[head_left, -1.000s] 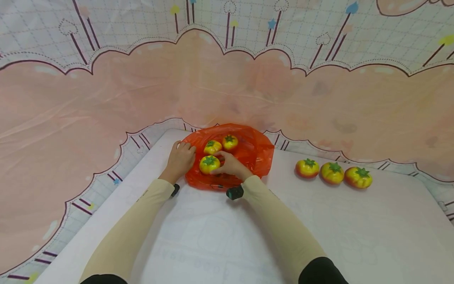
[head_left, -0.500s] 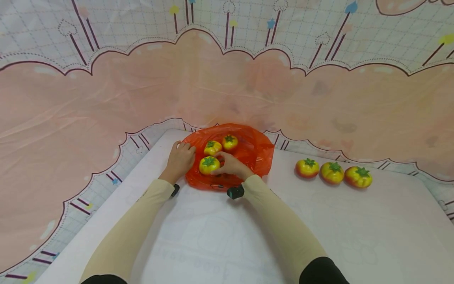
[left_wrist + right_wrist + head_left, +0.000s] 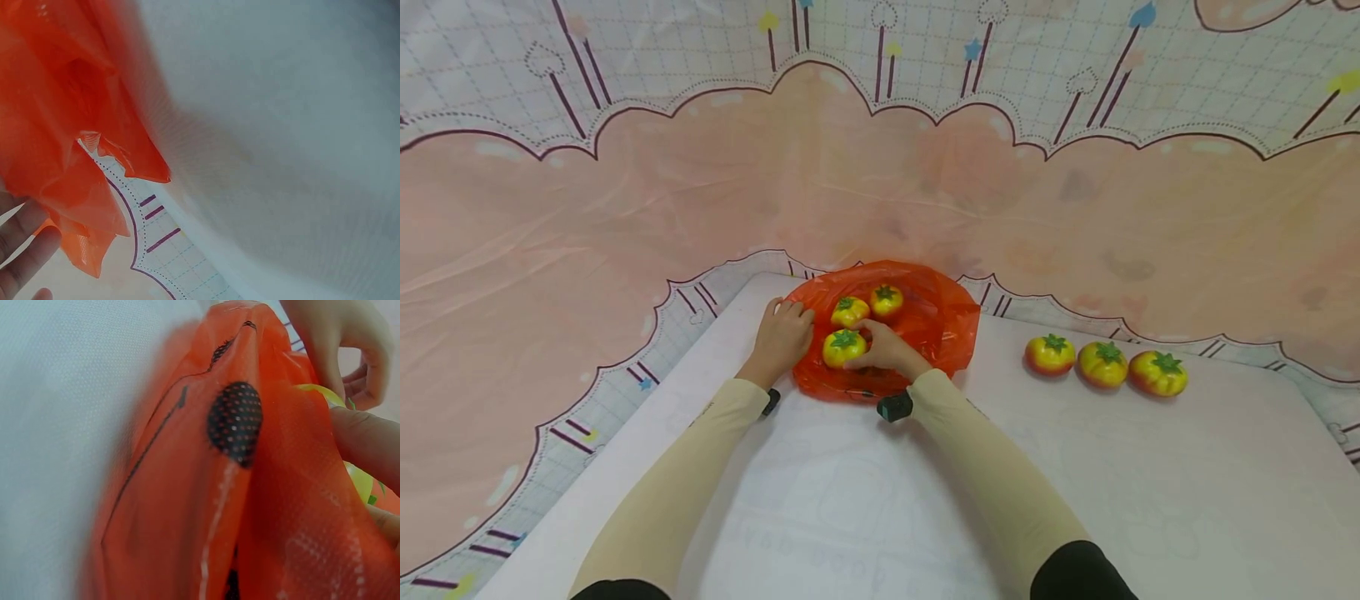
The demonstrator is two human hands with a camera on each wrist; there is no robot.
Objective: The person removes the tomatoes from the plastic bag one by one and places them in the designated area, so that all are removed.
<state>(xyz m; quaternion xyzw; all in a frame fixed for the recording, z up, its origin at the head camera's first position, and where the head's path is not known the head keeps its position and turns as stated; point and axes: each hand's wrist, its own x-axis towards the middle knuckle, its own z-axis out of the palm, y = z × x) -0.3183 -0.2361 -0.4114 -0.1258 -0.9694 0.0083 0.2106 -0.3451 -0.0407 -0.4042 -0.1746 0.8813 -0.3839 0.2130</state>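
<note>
An orange-red plastic bag (image 3: pixel 951 325) lies spread open on the white table, holding three yellow-red tomato-shaped fruits with green tops. The right hand (image 3: pixel 891 350) reaches into the bag, thumb and fingers around the right side of the nearest fruit (image 3: pixel 842 348). Behind it sit another fruit (image 3: pixel 848 313) and a third (image 3: pixel 887 302). At the bag's left edge, the left hand (image 3: pixel 781 337) grips the plastic with curled fingers. In the left wrist view, fingers (image 3: pixel 31 253) touch the bag (image 3: pixel 56 112). The right wrist view shows the bag's printed side (image 3: pixel 187 487) partly hiding the nearest fruit.
Three more yellow-red fruits stand in a row on the table to the right: one (image 3: pixel 1049 356), a middle one (image 3: pixel 1102 366) and one at the right end (image 3: pixel 1157 375). Behind the table (image 3: pixel 820 500) hangs a patterned pink and white cloth (image 3: pixel 880 192).
The nearest fruit and the right hand have shifted only very slightly. The left hand, the bag and the other fruits have not visibly moved.
</note>
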